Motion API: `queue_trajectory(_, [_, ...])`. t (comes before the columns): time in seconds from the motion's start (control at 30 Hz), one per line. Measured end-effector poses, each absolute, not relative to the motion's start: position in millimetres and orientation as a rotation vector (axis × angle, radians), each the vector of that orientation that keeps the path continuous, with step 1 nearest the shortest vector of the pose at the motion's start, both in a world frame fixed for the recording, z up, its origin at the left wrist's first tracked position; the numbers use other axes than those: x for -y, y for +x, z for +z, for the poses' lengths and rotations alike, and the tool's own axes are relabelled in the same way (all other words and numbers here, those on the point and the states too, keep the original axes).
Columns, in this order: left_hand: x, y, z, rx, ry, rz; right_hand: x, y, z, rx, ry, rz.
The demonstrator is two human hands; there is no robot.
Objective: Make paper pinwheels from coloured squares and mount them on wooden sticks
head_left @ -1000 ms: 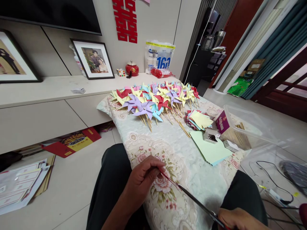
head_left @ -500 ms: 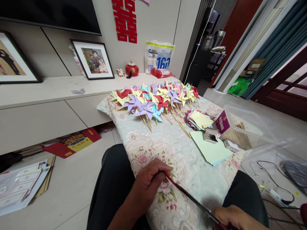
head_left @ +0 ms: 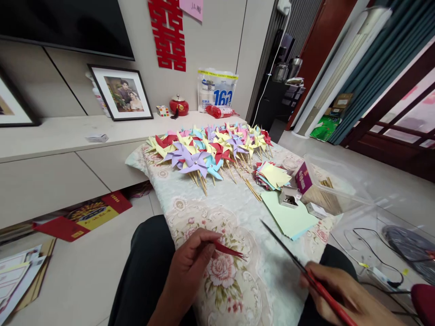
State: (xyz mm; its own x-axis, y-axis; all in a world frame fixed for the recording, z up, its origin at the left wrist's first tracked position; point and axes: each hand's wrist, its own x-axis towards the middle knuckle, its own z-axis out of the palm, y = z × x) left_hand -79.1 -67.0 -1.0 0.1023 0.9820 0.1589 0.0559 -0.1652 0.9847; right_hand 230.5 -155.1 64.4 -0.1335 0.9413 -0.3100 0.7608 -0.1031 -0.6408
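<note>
My left hand (head_left: pixel 190 260) pinches a small red piece of paper (head_left: pixel 228 250) above the floral cloth (head_left: pixel 244 290), fingers closed on it. At the lower right, my right hand (head_left: pixel 343 296) grips red-handled scissors (head_left: pixel 295 260). Their closed blades point up and left, apart from the red paper. Both hands hover over the near end of the cloth-covered table, between my dark-trousered knees.
Several paper pinwheels (head_left: pixel 210 149) on sticks lie at the far end of the table. A stack of cut coloured paper (head_left: pixel 272 174), pale green sheets (head_left: pixel 288 217), a small box (head_left: pixel 288 198) and a clear container of sticks (head_left: pixel 326 185) sit at the right. Cables (head_left: pixel 374 253) lie on the floor.
The scissors have come away from the red paper and swung right and up. My left hand keeps the paper. The camera has tilted slightly.
</note>
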Motion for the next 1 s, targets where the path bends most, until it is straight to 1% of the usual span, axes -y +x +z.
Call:
queue_trajectory(0.1, [64.7,-75.7,1.3,-1.159,1.318,1.242,130.6,229.5,63.7,1.951,-2.146,0.624])
queue_trajectory(0.2, [65.2,-70.1,3.4,-1.179,1.224,1.25,107.1,232.8,52.3,1.977,-2.315,0.334])
queue_trajectory(0.3, [65.0,-63.7,2.7,-1.133,1.076,1.214,89.2,235.8,41.6,1.996,-2.448,0.149])
queue_trajectory(0.4, [60.8,-56.9,-0.9,-1.082,0.943,1.205,78.7,236.8,36.3,1.99,-2.518,0.077])
queue_trajectory(0.53, [50.7,-47.7,-7.3,-1.063,0.873,1.222,73.4,238.1,32.3,2.012,-2.552,0.071])
queue_trajectory(0.7, [37.9,-33.3,-13.2,-1.019,0.874,1.227,74.7,240.9,28.5,2.048,-2.505,0.152])
queue_trajectory(0.83, [22.7,-19.9,-10.7,-0.974,0.863,1.239,76.3,230.8,41.1,2.065,-2.411,0.101])
queue_trajectory(0.87, [18.1,-16.8,-8.8,-0.965,0.869,1.225,74.7,224.7,46.3,2.07,-2.316,0.15])
queue_trajectory(0.9, [13.4,-13.9,-6.6,-0.958,0.873,1.214,71.5,217.2,51.2,2.071,-2.175,0.27])
queue_trajectory(1.0, [0.9,-6.0,-2.0,-0.937,0.866,1.219,52.7,190.3,57.6,1.924,-1.76,0.707])
